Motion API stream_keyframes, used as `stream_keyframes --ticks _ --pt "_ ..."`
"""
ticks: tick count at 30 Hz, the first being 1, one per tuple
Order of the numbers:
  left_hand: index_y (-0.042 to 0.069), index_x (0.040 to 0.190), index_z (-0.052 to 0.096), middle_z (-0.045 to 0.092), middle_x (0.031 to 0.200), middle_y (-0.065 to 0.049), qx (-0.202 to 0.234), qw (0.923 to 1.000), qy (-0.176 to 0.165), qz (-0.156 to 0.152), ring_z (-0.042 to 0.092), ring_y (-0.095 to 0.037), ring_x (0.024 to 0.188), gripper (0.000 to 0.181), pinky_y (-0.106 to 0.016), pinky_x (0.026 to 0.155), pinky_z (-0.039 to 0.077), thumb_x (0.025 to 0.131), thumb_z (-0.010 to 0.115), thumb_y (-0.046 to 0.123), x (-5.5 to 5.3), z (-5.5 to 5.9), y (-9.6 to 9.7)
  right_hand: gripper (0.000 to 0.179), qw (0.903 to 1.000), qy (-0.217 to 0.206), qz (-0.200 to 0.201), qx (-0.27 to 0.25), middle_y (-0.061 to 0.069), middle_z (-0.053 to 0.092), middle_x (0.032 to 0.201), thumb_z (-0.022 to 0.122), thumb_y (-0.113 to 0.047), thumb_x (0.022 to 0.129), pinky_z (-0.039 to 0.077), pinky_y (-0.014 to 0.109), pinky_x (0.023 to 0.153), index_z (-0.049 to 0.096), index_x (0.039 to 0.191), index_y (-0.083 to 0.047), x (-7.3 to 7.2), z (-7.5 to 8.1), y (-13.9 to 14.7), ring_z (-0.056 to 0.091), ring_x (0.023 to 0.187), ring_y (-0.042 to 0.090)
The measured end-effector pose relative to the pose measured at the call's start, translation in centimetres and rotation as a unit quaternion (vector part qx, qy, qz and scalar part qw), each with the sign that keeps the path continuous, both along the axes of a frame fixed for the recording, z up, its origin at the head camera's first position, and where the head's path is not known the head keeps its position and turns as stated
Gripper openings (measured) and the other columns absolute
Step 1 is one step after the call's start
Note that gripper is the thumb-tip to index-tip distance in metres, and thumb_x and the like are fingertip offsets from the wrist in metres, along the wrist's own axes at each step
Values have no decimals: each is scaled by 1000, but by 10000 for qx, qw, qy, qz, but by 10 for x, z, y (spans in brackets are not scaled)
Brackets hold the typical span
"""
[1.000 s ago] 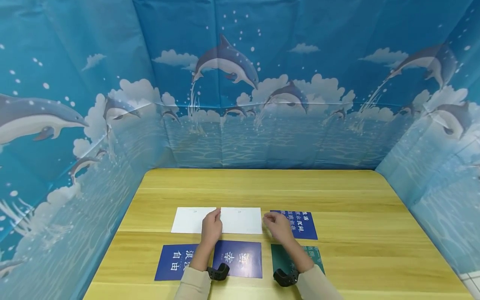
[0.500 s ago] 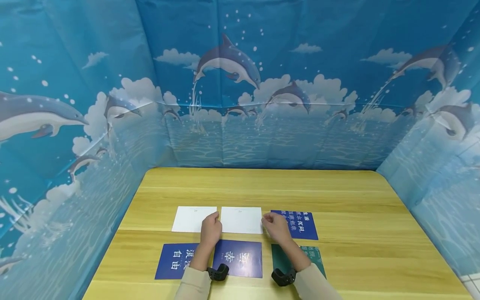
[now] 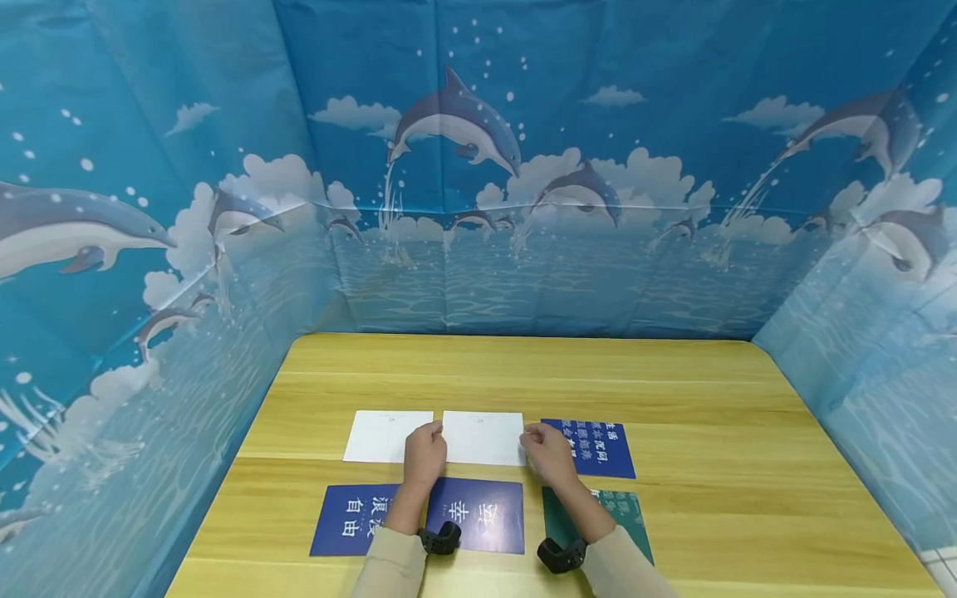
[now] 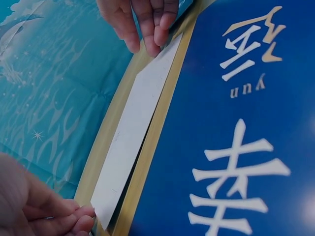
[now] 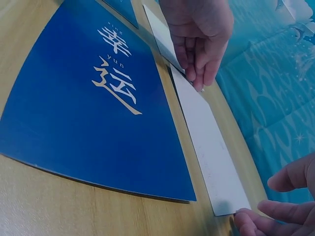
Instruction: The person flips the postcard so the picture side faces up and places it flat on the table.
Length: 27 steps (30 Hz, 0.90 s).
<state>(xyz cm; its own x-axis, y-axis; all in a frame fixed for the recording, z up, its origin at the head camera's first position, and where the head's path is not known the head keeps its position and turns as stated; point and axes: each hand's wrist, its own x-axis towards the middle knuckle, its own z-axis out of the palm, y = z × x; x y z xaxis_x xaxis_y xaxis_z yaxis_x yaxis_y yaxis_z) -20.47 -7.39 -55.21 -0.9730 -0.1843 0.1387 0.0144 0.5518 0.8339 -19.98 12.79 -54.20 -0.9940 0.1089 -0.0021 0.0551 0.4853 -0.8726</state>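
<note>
My left hand [image 3: 424, 457] pinched the left end of the middle white card [image 3: 483, 440] in the far row, and my right hand [image 3: 549, 453] touched its right end, though I couldn't tell whether it gripped. Beside three lettered blue cards [image 3: 486, 541] and a green card [image 3: 630, 517], two lay white side up; I judged only straightening remained. All were thin rectangles, the near-middle blue one glossy, on a wood-grain table [image 3: 673, 374]

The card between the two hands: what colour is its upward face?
The card is white with small, faint markings; the head view shows it best.
</note>
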Motion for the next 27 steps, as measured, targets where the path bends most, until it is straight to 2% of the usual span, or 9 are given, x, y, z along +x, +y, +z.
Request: stream_keyframes --ticks 3,6,7,9,12,17,21,27 --pt "-9 90 66 63 84 -20 -146 9998 98 -94 58 -30 78 23 -40 69 48 73 49 -11 -1 0 0 27 10000 -3 -67 7 15 62 91 56 -10 87 49 38 70 62 104 10 0 -1 1 57 84 27" --pt "-7 81 63 60 78 -16 -250 9994 172 -173 55 -27 73 19 -36 64 47 65 54 -15 -1 -1 0 27 9999 -45 -133 -28 16 63 93 55 -12 88 49 40 72 62 104 9 1 -2 1 58 86 28" --pt "-8 81 62 60 78 -16 -245 9994 171 -194 55 -27 73 21 -36 65 47 64 55 -16 0 -2 0 27 9999 -59 -148 -48 16 63 93 55 -12 88 49 41 73 62 104 9 1 -2 1 58 86 29" --pt "-7 93 65 64 89 -14 -206 9995 194 -170 59 -27 85 34 -39 73 50 62 58 -17 1 -3 0 28 9998 -87 -158 -89 17 63 95 55 -12 88 49 41 74 62 104 9 2 -1 2 58 87 29" --pt "-8 98 65 64 89 -14 -85 9997 197 -104 59 -29 87 39 -40 76 49 61 62 -19 1 -5 -1 29 9996 -137 -184 -161 18 63 97 55 -14 89 50 41 74 62 105 9 3 -1 2 58 89 30" --pt "-8 99 67 64 84 -10 277 9990 329 146 59 -25 81 40 -38 75 50 60 66 -20 -2 -6 -3 29 9995 -123 -229 -187 18 63 96 54 -13 90 50 39 73 62 105 10 4 2 2 58 88 29" --pt "-8 102 66 66 85 -9 666 9966 404 279 59 -24 80 39 -36 74 50 65 66 -18 -4 -6 -3 31 9989 -147 -322 -311 17 62 94 56 -11 89 50 34 69 59 108 13 3 5 2 56 84 27" --pt "-6 97 68 64 81 -8 744 9935 714 479 59 -23 77 28 -36 71 50 69 68 -12 -2 -5 -2 41 9990 -203 -320 -217 11 59 83 68 -6 79 46 28 61 56 112 15 0 5 -1 52 75 21"
